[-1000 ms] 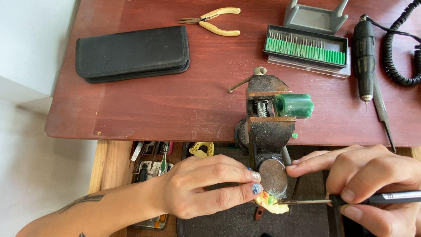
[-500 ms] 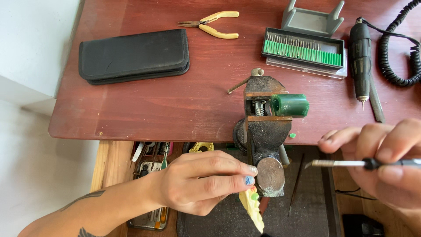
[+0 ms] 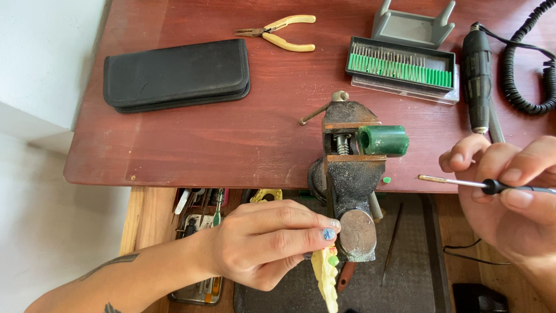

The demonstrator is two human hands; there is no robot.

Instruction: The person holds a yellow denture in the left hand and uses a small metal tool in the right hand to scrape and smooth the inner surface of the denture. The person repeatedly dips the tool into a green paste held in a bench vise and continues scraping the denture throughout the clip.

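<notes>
My left hand [image 3: 263, 243] is curled, with thumb and fingertips pinched on the upper end of a pale yellow carved piece [image 3: 325, 277] with a small green spot on it; the piece hangs down from my fingers just below and beside the round end of the vise. My right hand [image 3: 509, 197] is closed around the dark grip of a thin metal hand tool [image 3: 463, 183], its slim silver shaft pointing left toward the vise, its tip in the air and apart from everything. The two hands are well apart, with the vise between them.

The dark, worn iron bench vise [image 3: 350, 174] is clamped on the front edge of the reddish-brown wooden table [image 3: 202, 139], and a green cylinder block [image 3: 383, 141] sits gripped in its jaws, jutting out to the right. A small green crumb [image 3: 387, 179] lies on the table just beside the vise.

Farther back on the table lie a black zipped pouch [image 3: 176, 74], yellow-handled pliers [image 3: 281, 32], a tray of green-shanked burs [image 3: 402, 68], a grey plastic stand [image 3: 414, 26] and a black rotary handpiece [image 3: 478, 78] with a coiled black cord [image 3: 530, 64]. Under the table's front edge, an open drawer of small tools [image 3: 200, 214] shows beside my left wrist, and a dark mat [image 3: 405, 261] lies beneath the vise.
</notes>
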